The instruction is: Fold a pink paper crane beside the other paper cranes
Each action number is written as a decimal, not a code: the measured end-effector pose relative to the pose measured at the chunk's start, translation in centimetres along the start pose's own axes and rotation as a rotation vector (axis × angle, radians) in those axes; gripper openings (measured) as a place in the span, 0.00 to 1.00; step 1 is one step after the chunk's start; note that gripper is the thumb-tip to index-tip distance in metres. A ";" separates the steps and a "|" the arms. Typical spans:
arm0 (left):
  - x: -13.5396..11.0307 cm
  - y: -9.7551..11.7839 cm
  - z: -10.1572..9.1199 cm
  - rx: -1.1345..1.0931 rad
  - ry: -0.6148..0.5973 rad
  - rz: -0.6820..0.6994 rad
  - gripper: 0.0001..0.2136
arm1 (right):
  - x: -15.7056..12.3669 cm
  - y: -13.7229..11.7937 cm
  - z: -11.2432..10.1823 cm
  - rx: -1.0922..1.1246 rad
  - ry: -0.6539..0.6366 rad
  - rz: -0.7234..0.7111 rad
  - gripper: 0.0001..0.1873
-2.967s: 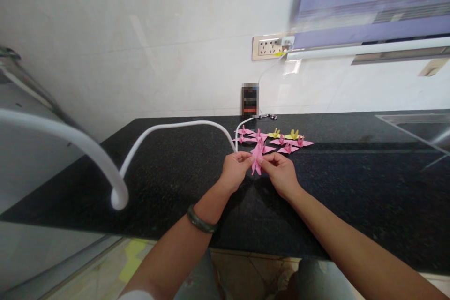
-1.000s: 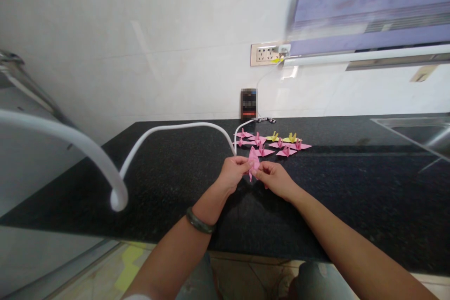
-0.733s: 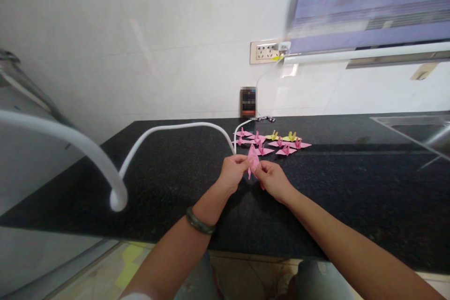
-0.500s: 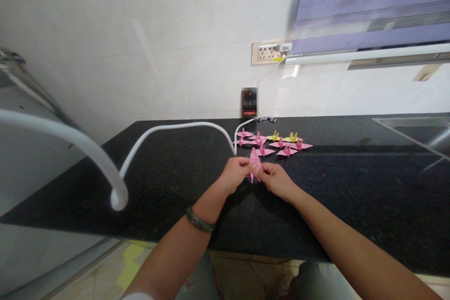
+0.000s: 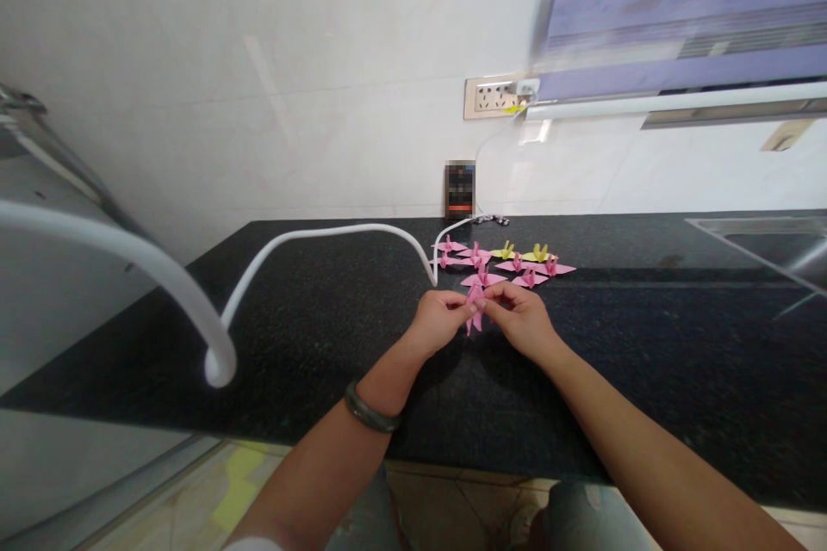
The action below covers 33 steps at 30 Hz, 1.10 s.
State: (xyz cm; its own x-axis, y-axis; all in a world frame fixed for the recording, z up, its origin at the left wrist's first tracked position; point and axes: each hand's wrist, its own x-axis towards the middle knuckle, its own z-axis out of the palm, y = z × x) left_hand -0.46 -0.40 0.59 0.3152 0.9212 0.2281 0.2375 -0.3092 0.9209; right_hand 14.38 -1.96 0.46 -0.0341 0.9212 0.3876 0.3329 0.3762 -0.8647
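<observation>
Where the head view looks down, the left hand (image 5: 436,325) and right hand (image 5: 525,325) both pinch a pink origami piece (image 5: 474,294), just on the near side of the finished origami cranes (image 5: 531,278). Shaping its folds seems in hand; the next crease likely calls for light, even pressure.

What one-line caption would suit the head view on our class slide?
Left hand and right hand pinch folded pink paper over a black countertop, with pink paper cranes and yellow cranes beyond.
</observation>
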 end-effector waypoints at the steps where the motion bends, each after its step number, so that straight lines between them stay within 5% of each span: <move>1: 0.0 -0.1 0.1 -0.021 -0.025 -0.015 0.14 | 0.0 0.0 0.0 0.007 0.004 0.000 0.10; 8: -0.2 -0.6 0.4 -0.163 -0.105 -0.086 0.14 | 0.1 0.0 -0.3 0.164 -0.072 0.033 0.12; 16: -0.2 0.2 0.0 -0.400 -0.052 -0.261 0.09 | 0.1 -0.4 -1.1 0.137 -0.188 -0.173 0.05; 25: -0.3 0.7 -1.0 -0.681 -0.236 -0.315 0.13 | 0.1 -0.6 -1.2 0.031 -0.097 -0.213 0.07; 33: -0.3 0.2 -0.4 -0.549 -0.133 -0.299 0.14 | 0.0 -0.6 -1.0 0.042 -0.171 -0.176 0.07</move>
State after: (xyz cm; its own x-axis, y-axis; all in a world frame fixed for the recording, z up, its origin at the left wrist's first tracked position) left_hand -0.88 -0.65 0.85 0.4279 0.9010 -0.0723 -0.1614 0.1549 0.9747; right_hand 15.16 -2.28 1.27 -0.2478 0.8435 0.4766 0.2689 0.5325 -0.8026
